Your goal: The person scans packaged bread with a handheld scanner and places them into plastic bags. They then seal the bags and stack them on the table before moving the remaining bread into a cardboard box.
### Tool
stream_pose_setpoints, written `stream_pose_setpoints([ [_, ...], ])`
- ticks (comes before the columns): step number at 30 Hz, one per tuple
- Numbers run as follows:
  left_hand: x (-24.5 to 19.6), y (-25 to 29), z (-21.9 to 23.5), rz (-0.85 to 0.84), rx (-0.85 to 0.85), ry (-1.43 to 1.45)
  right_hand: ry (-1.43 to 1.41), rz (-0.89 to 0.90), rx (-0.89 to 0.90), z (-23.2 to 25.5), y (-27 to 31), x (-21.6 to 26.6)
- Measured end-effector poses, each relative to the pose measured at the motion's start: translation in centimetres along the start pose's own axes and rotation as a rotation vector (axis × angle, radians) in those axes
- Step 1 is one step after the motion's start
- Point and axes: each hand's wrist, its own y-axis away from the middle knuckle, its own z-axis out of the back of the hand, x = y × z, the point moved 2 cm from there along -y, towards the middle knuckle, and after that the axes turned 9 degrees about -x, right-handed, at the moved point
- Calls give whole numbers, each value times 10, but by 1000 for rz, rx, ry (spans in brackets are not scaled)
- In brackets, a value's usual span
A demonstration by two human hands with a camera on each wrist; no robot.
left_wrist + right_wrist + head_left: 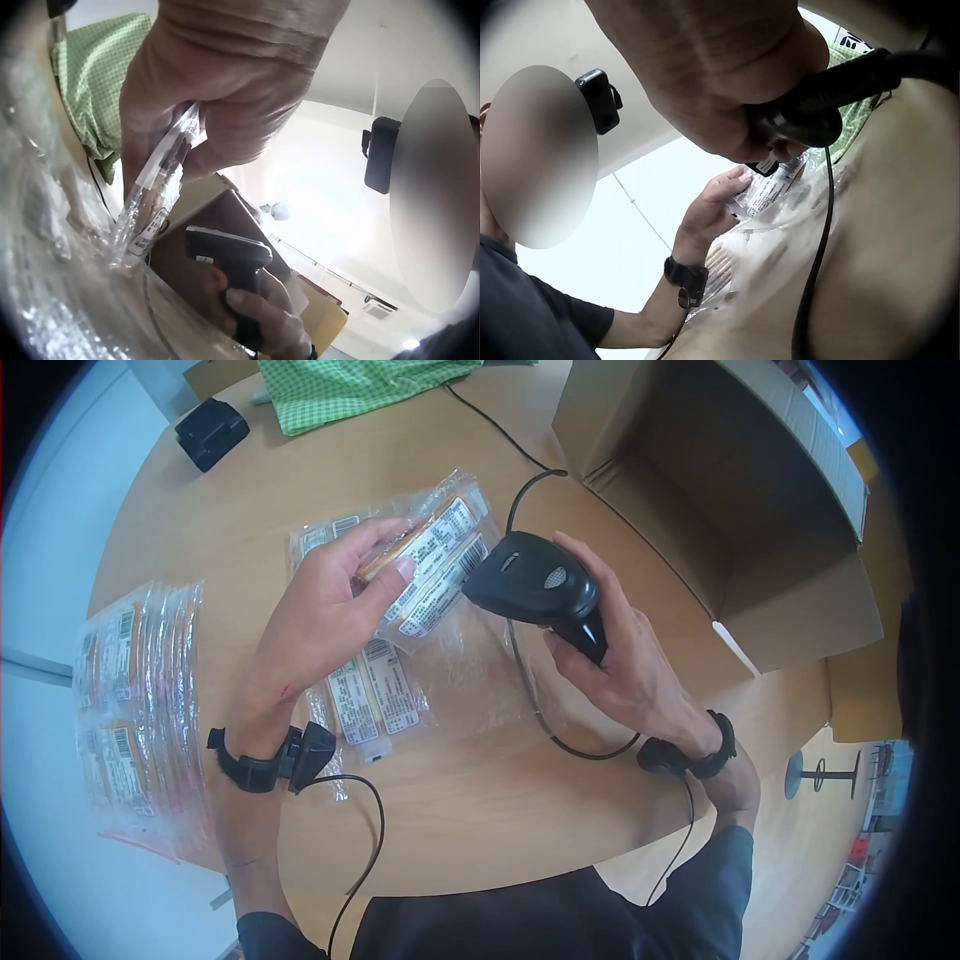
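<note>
My left hand (335,600) pinches a clear plastic packet (435,560) with white barcode labels, thumb on its front, tilted above the table. My right hand (630,650) grips a black handheld scanner (535,580), its head close to the packet's right edge. Beneath the held packet, more labelled packets (370,695) lie flat on the table. In the left wrist view the packet (154,202) hangs from the fingers, with the scanner (229,247) beyond it. The right wrist view shows the right hand (727,82) around the scanner's handle and the left hand (709,202) holding the packet.
A row of bagged packets (140,710) stands at the table's left. An open cardboard box (820,600) lies at the right. At the back are a green checked cloth (350,390) and a black block-shaped object (212,435). The scanner's cable (520,670) runs across the table.
</note>
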Motion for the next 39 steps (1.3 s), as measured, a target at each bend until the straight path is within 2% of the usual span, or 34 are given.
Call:
stream_pose_setpoints([
  [2,2,-1,-2,9,7,3,-3,-31,12,2,0,4],
  [4,9,-1,-2,-80,-59,-15,36,-50,-9,8,3,5],
  [6,6,-1,4,-39,-60,-11,81,-68,-26,21,6,5],
  [7,4,-1,7,-1,-66,-11,163,-160,-65,33,8,2],
  [8,3,-2,8,-3,-68,-7,245,-251,-105,45,9,-4],
  [9,3,-3,11,19,-95,21,248,-247,-103,55,12,-17],
  [11,2,-5,12,43,-128,51,376,-221,-229,71,21,-56],
  [13,2,-6,5,140,-165,365,411,-224,-246,78,29,-79],
  [15,-7,-6,1,202,-128,454,446,-225,-248,83,33,-90],
  [17,-8,-1,-9,265,-94,543,393,-307,-208,84,38,-94],
  [18,-7,0,-15,159,-106,532,393,-301,-192,83,40,-92],
  [20,-11,6,-20,56,-133,515,549,-296,-260,84,47,-81],
  [22,-19,15,-25,164,14,441,896,-31,-306,72,47,-38],
  [24,-22,24,-42,158,53,498,617,222,-110,51,46,16],
  [25,-25,31,-54,149,110,554,617,262,-54,37,45,31],
  [26,-30,38,-66,65,124,523,615,303,3,23,43,47],
  [28,-45,63,-87,-72,148,613,625,312,38,17,35,52],
  [29,-46,69,-82,-112,152,635,681,434,3,22,30,49],
  [31,-48,82,-70,-192,162,679,739,554,-27,33,37,46],
  [32,-48,86,-54,-371,185,115,749,669,-87,41,49,47],
  [34,-37,98,-42,-557,144,-661,714,857,-82,40,77,57],
  [35,-31,103,-43,-551,139,-659,668,920,-19,34,93,61],
  [37,-20,108,-43,-540,37,-836,625,1097,61,18,113,55],
  [39,-7,113,-42,-590,34,-936,573,1135,86,6,119,46],
])
